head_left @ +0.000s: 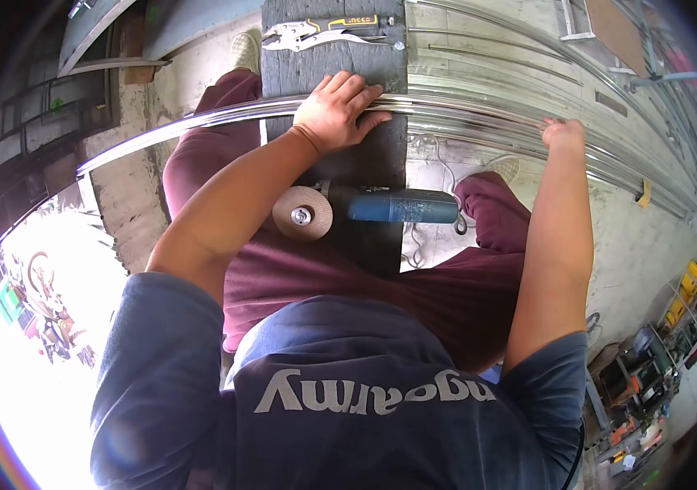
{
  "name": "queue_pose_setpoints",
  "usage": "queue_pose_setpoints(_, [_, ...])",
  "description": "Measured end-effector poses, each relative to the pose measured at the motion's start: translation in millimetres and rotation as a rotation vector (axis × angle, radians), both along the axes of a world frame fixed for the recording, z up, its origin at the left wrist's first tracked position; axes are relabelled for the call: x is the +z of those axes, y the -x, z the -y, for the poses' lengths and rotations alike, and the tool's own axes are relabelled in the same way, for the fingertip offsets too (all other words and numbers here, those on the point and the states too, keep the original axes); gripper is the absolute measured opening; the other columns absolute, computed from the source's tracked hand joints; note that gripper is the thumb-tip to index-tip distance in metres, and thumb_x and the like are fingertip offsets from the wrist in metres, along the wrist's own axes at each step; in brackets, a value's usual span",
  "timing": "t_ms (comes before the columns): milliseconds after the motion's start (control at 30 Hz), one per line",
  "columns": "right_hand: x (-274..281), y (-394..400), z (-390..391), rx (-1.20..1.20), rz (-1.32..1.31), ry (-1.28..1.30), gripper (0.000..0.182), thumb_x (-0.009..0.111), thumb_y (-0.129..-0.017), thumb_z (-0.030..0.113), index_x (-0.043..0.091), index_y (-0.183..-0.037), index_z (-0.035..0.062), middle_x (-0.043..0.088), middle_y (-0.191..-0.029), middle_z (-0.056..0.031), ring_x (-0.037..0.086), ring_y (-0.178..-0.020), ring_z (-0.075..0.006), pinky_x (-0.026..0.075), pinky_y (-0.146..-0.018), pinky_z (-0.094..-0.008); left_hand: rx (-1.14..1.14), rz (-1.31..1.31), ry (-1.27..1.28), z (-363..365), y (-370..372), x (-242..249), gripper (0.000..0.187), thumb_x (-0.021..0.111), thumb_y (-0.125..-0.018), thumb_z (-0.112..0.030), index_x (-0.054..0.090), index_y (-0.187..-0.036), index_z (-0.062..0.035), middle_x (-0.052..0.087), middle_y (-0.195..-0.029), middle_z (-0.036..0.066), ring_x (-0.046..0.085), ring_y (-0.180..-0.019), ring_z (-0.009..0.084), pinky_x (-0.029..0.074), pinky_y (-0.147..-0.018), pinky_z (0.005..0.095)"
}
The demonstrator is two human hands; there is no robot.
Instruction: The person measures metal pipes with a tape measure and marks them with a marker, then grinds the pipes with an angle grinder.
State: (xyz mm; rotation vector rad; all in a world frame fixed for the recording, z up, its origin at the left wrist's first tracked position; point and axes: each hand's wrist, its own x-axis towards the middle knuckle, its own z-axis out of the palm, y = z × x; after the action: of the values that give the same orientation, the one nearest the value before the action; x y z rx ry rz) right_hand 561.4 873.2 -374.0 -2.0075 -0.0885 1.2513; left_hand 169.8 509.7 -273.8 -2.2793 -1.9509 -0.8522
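Shiny metal tubes [234, 114] lie crosswise over a dark wooden bench [308, 69], reaching far to both sides. My left hand [339, 110] is closed over them above the bench, its fingers curled over the far side. My right hand [563, 133] grips the tubes farther right, past the bench edge; its fingers are partly hidden. Nearer my body, a blue angle grinder [404, 206] rests on the bench with its brown abrasive disc [290, 214] facing up. Locking pliers [324, 34] with a yellow and black handle lie at the bench's far end.
My legs [487, 208] straddle the bench. More long metal tubes [495, 49] lie on the concrete floor at right. A cord [438, 155] runs across the floor beside the grinder. Tools and a yellow item [686, 290] sit at the lower right.
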Motion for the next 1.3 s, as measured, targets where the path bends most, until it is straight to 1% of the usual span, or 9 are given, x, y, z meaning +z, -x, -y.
queue_pose_setpoints(200, [30.5,3.6,21.2,-0.097,-0.393,-0.273,0.032,0.029,-0.119,0.021,0.058,-0.116,0.0086,0.046,-0.082,-0.0033,0.026,-0.057,-0.0168,0.031,-0.056,-0.0363,-0.022,0.007,-0.026,-1.9,0.8,2.2,0.046,0.090,-0.090,-0.035,0.077,-0.123,-0.0047,0.068,-0.100,0.008,0.067,-0.091,0.0302,0.059,-0.083,0.0418])
queue_pose_setpoints(433, [16.5,-4.7,22.4,-0.083,-0.381,-0.289,0.039,0.028,-0.122,0.034,0.052,-0.133,0.0061,0.041,-0.076,-0.0019,0.038,-0.060,-0.0158,0.042,-0.061,-0.0390,-0.022,0.039,-0.039,-3.2,1.3,2.6,0.046,0.090,-0.090,-0.033,0.076,-0.123,-0.0041,0.066,-0.098,0.010,0.067,-0.091,0.0312,0.060,-0.082,0.0421])
queue_pose_setpoints(600, [140.2,87.4,122.3,0.267,-0.077,0.098,0.062,0.050,-0.117,0.055,0.048,-0.154,0.0058,0.045,-0.076,0.0004,0.051,-0.072,-0.0166,0.051,-0.073,-0.0429,-0.018,0.048,-0.018,-0.1,0.5,-1.6,0.046,0.090,-0.090,-0.033,0.076,-0.123,-0.0045,0.065,-0.099,0.011,0.067,-0.092,0.0323,0.060,-0.083,0.0430])
queue_pose_setpoints(633, [127.0,80.4,154.7,0.653,-0.072,-0.017,0.079,0.063,-0.108,0.064,0.045,-0.162,0.0096,0.056,-0.095,-0.0009,0.058,-0.093,-0.0214,0.053,-0.093,-0.0441,-0.018,0.039,-0.024,-2.1,1.8,0.0,0.046,0.090,-0.090,-0.033,0.076,-0.123,-0.0046,0.065,-0.100,0.011,0.067,-0.092,0.0325,0.060,-0.083,0.0433])
queue_pose_setpoints(733, [144.5,112.9,292.1,1.623,0.192,-0.441,0.080,0.094,-0.085,0.044,0.060,-0.146,0.0065,0.063,-0.138,-0.0132,0.063,-0.126,-0.0322,0.053,-0.105,-0.0475,-0.020,0.048,-0.007,-1.6,1.7,-1.2,0.047,0.090,-0.090,-0.033,0.076,-0.123,-0.0045,0.066,-0.100,0.011,0.068,-0.093,0.0331,0.060,-0.084,0.0438])
queue_pose_setpoints(800, [190.8,135.9,334.0,2.166,0.318,-0.892,0.068,0.091,-0.082,0.034,0.065,-0.136,0.0015,0.071,-0.118,-0.0199,0.069,-0.120,-0.0397,0.055,-0.104,-0.0458,-0.025,0.043,-0.020,-2.8,2.0,-1.2,0.047,0.091,-0.089,-0.033,0.076,-0.123,-0.0042,0.066,-0.102,0.012,0.068,-0.094,0.0337,0.060,-0.086,0.0439])
queue_pose_setpoints(933, [162.8,161.9,361.3,2.491,0.655,-0.800,0.050,0.087,-0.078,0.018,0.070,-0.120,-0.0024,0.071,-0.115,-0.0206,0.070,-0.116,-0.0368,0.058,-0.101,-0.0453,-0.017,0.028,0.009,1.9,-3.2,-2.2,0.046,0.089,-0.091,-0.035,0.077,-0.122,-0.0050,0.067,-0.103,0.011,0.068,-0.096,0.0336,0.060,-0.086,0.0439])
queue_pose_setpoints(1133, [184.2,117.6,329.7,2.126,0.400,-0.565,0.060,0.087,-0.074,0.013,0.066,-0.129,0.0004,0.076,-0.111,-0.0296,0.074,-0.105,-0.0486,0.061,-0.091,-0.0518,0.007,-0.003,0.033,-2.1,-2.5,0.0,0.044,0.082,-0.096,-0.042,0.076,-0.123,-0.0082,0.067,-0.104,0.008,0.068,-0.101,0.0311,0.059,-0.089,0.0437])
queue_pose_setpoints(1300, [214.6,78.1,295.4,1.333,-0.209,-0.418,0.055,0.073,-0.085,0.008,0.064,-0.138,-0.0003,0.076,-0.109,-0.0127,0.075,-0.096,-0.0232,0.059,-0.087,-0.0423,0.006,-0.010,0.034,-2.0,0.9,-2.9,0.042,0.081,-0.097,-0.042,0.076,-0.123,-0.0085,0.067,-0.105,0.008,0.068,-0.102,0.0305,0.059,-0.089,0.0434])
